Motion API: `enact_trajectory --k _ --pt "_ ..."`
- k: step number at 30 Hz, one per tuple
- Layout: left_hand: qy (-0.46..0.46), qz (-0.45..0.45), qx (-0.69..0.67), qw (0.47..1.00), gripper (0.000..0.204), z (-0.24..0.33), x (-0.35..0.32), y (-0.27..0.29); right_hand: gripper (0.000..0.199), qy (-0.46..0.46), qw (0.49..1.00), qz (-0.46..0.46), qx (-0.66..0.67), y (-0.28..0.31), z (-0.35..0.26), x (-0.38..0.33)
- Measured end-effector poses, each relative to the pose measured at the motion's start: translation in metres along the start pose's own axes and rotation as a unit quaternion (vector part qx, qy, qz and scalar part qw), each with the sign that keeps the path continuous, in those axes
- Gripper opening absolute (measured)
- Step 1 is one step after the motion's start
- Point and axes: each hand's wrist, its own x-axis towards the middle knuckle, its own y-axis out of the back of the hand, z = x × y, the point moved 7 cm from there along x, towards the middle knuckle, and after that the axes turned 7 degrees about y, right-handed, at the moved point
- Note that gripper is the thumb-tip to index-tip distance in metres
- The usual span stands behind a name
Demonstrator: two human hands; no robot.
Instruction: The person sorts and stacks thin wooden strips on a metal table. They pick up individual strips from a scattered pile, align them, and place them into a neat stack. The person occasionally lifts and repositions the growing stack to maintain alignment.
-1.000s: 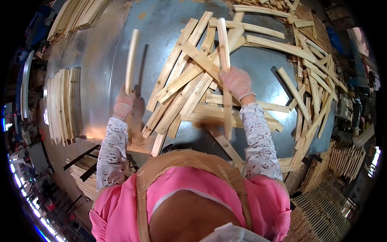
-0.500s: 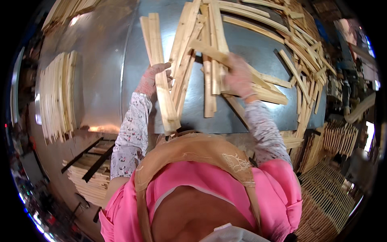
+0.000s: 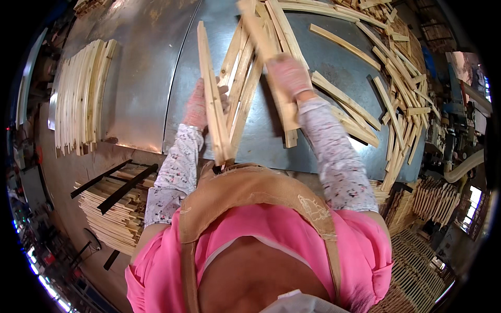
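Note:
My left hand [image 3: 195,107], in a pinkish glove, is closed around a pale wooden strip [image 3: 210,94] tilted up off the table, its near end close to my apron. A second strip may lie behind it; I cannot tell. My right hand [image 3: 288,76], gloved alike, grips another wooden strip [image 3: 257,35], which is smeared by motion and points away from me. Between the hands, several loose strips [image 3: 243,86] lie lengthwise on the metal tabletop [image 3: 141,78]. Right of my right hand, a few more strips [image 3: 347,99] lie at a slant.
An even row of strips [image 3: 83,96] lies at the table's left. A jumbled heap of strips [image 3: 402,94] covers the right side. Below the left edge stands a stack of strips [image 3: 112,211] with dark bars [image 3: 128,189]. Slatted wooden stacks [image 3: 438,201] stand at lower right.
My right hand has moved slightly left and away, swinging its strip from crosswise to pointing away from me. The strip in my left hand has turned more onto its edge. The view has shifted.

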Motion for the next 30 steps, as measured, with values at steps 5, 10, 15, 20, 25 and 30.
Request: enact_trajectory --k 5,10,15,20,25,30 --pt "-0.057 0.041 -0.095 0.993 0.061 -0.017 0.013 0.017 0.047 0.104 0.982 -0.056 0.150 -0.113 -0.095 -0.026" --pt "-0.047 0.084 0.151 0.984 0.068 0.061 -0.052 0.079 0.062 -0.076 0.975 -0.094 0.184 -0.136 -0.056 -0.084" --pt "-0.034 0.460 0.692 0.555 0.085 0.234 -0.132 0.113 0.085 -0.163 0.973 -0.085 0.141 -0.163 -0.065 -0.115" --pt "-0.047 0.513 0.810 0.280 0.081 0.343 -0.179 0.306 0.110 -0.154 0.987 -0.013 0.035 -0.145 -0.119 -0.064" --pt "0.049 0.522 0.828 0.198 0.077 0.358 -0.177 0.326 0.110 -0.243 0.964 0.020 -0.105 -0.150 -0.109 -0.037" --pt "-0.096 0.502 0.829 0.227 0.076 0.310 -0.148 0.258 0.082 -0.307 0.950 0.056 0.022 -0.140 -0.065 -0.055"
